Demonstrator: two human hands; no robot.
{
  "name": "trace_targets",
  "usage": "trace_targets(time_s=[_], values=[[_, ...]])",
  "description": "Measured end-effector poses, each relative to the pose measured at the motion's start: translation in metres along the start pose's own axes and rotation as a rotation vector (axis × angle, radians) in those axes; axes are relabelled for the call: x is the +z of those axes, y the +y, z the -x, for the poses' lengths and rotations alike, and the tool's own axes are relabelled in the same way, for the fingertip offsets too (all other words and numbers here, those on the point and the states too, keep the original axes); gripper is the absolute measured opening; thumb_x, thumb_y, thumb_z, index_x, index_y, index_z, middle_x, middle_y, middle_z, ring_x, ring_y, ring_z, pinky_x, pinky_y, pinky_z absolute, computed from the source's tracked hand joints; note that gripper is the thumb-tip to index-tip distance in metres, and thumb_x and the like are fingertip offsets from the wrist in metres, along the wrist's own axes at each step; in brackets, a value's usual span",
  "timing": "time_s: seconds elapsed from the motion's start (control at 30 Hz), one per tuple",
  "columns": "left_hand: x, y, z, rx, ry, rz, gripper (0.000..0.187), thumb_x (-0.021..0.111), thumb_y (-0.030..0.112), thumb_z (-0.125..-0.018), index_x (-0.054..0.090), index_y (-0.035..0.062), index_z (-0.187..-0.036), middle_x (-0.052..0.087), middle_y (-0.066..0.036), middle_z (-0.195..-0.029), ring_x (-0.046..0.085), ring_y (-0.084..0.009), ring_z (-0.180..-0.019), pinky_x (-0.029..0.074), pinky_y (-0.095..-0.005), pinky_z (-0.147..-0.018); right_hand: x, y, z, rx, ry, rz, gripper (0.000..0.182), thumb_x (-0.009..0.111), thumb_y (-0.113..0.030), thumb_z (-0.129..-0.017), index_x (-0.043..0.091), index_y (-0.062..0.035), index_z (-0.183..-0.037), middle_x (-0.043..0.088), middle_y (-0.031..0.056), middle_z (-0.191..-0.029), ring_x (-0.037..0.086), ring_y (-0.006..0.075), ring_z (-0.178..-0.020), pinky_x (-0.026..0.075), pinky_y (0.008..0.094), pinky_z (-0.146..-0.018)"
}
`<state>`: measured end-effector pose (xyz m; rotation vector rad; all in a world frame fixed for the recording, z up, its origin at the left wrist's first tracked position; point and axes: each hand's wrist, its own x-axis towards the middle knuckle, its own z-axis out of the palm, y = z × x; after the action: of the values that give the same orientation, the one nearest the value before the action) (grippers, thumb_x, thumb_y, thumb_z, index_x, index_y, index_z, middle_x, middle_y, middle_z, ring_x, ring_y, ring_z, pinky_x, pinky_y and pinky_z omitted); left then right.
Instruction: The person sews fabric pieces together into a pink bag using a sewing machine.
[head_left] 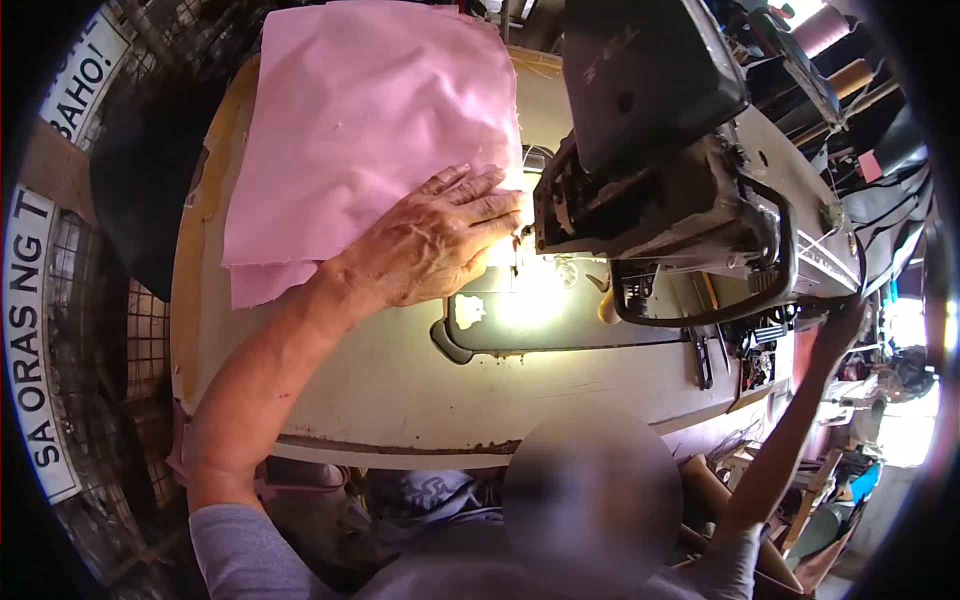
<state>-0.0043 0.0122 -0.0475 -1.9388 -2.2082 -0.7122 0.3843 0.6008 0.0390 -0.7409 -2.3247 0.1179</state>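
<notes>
Pink fabric [375,120] in stacked layers covers the upper left of the sewing table [400,400]. Flat on its right edge rests my left hand [435,235], fingers stretched toward the needle area of a dark sewing machine [650,190]. A bright lamp lights the machine bed [600,335] just right of that hand. My right arm reaches up along the right side to the machine's far end, where my right hand [845,310] is mostly hidden and its fingers cannot be made out.
Scissors or a similar dark tool [703,360] lie right of the machine bed, beside a tray of small parts [762,365]. Thread spools [822,30] stand at the upper right. Signs [35,350] and wire mesh are at the left. A fan [908,375] stands far right.
</notes>
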Motion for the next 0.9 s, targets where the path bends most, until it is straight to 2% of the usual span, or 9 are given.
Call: trace_targets(time_s=[0.27, 0.4, 0.43, 0.5, 0.57, 0.67, 0.73, 0.8, 0.9], values=[[-0.014, -0.033, -0.015, 0.045, -0.171, -0.240, 0.038, 0.058, 0.022, -0.102, 0.062, 0.0110, -0.139, 0.050, -0.007, -0.155, 0.041, -0.0285, -0.148, 0.025, -0.0478, -0.128, 0.056, 0.092, 0.077, 0.042, 0.040, -0.093, 0.053, 0.044, -0.027, -0.112, 0.039, 0.0066, -0.153, 0.048, 0.0216, -0.152, 0.047, 0.0299, -0.140, 0.039, 0.0441, -0.119], [-0.041, -0.085, -0.025, -0.279, -0.394, -0.460, 0.060, 0.035, 0.051, -0.109, 0.043, 0.0181, -0.158, 0.033, -0.006, -0.168, 0.022, -0.0258, -0.158, 0.013, -0.0419, -0.132, 0.052, 0.065, 0.063, 0.159, -0.142, -0.369, 0.058, 0.044, -0.028, -0.112, 0.034, 0.0080, -0.156, 0.043, 0.0225, -0.155, 0.044, 0.0298, -0.144, 0.039, 0.0443, -0.120], [-0.041, -0.088, -0.017, -0.279, -0.354, -0.424, 0.059, 0.039, 0.047, -0.109, 0.043, 0.0148, -0.157, 0.036, -0.007, -0.167, 0.025, -0.0256, -0.157, 0.016, -0.0419, -0.131, 0.060, 0.069, 0.065, 0.111, -0.022, -0.195, 0.051, 0.044, -0.026, -0.111, 0.043, 0.0061, -0.151, 0.048, 0.0190, -0.152, 0.048, 0.0278, -0.140, 0.041, 0.0448, -0.118], [-0.037, -0.090, 0.002, -0.284, -0.267, -0.351, 0.058, 0.048, 0.038, -0.108, 0.043, 0.0082, -0.157, 0.041, -0.011, -0.164, 0.031, -0.0252, -0.155, 0.023, -0.0419, -0.129, 0.058, 0.092, 0.067, 0.168, 0.015, -0.584, 0.045, 0.050, -0.026, -0.110, 0.049, 0.0010, -0.146, 0.056, 0.0165, -0.146, 0.051, 0.0257, -0.137, 0.046, 0.0410, -0.111], [-0.052, -0.068, 0.024, -0.338, -0.286, -0.359, 0.060, 0.048, 0.039, -0.107, 0.042, 0.0030, -0.155, 0.040, -0.016, -0.163, 0.031, -0.0294, -0.154, 0.024, -0.0426, -0.129, 0.037, -0.008, 0.070, 0.404, 0.096, -0.263, 0.049, 0.055, -0.032, -0.109, 0.051, -0.0002, -0.145, 0.059, 0.0177, -0.142, 0.059, 0.0254, -0.127, 0.050, 0.0380, -0.102], [-0.068, 0.004, 0.048, -0.542, -0.358, -0.448, 0.065, 0.050, 0.040, -0.106, 0.042, -0.0037, -0.153, 0.038, -0.024, -0.161, 0.034, -0.0374, -0.152, 0.028, -0.0455, -0.126, 0.035, -0.125, 0.122, -0.063, 0.350, -0.007, 0.046, 0.067, -0.021, -0.102, 0.055, -0.0030, -0.143, 0.062, 0.0169, -0.138, 0.064, 0.0278, -0.117, 0.051, 0.0391, -0.102], [-0.067, 0.048, 0.061, -0.691, -0.407, -0.499, 0.069, 0.053, 0.043, -0.104, 0.042, -0.0069, -0.151, 0.040, -0.028, -0.158, 0.040, -0.0426, -0.146, 0.035, -0.0484, -0.121, 0.063, -0.199, 0.204, 0.063, -0.003, -0.179, 0.045, 0.064, -0.009, -0.099, 0.056, -0.0040, -0.143, 0.059, 0.0156, -0.144, 0.055, 0.0316, -0.134, 0.045, 0.0417, -0.111], [-0.059, 0.078, 0.073, -0.744, -0.398, -0.554, 0.073, 0.057, 0.047, -0.101, 0.045, -0.0087, -0.147, 0.046, -0.029, -0.149, 0.050, -0.0433, -0.133, 0.042, -0.0496, -0.112, 0.055, -0.312, 0.245, -0.213, -0.537, -0.180, 0.049, 0.071, -0.011, -0.092, 0.061, -0.0069, -0.140, 0.060, 0.0149, -0.142, 0.053, 0.0356, -0.137, 0.043, 0.0471, -0.114], [-0.047, 0.106, 0.078, -0.764, -0.363, -0.612, 0.076, 0.062, 0.053, -0.097, 0.053, -0.0107, -0.138, 0.057, -0.028, -0.132, 0.059, -0.0375, -0.115, 0.048, -0.0485, -0.102, 0.070, -0.384, 0.284, -0.652, -0.465, -0.490, 0.055, 0.069, -0.019, -0.091, 0.058, -0.0136, -0.145, 0.052, 0.0100, -0.152, 0.041, 0.0339, -0.148, 0.029, 0.0579, -0.122]])
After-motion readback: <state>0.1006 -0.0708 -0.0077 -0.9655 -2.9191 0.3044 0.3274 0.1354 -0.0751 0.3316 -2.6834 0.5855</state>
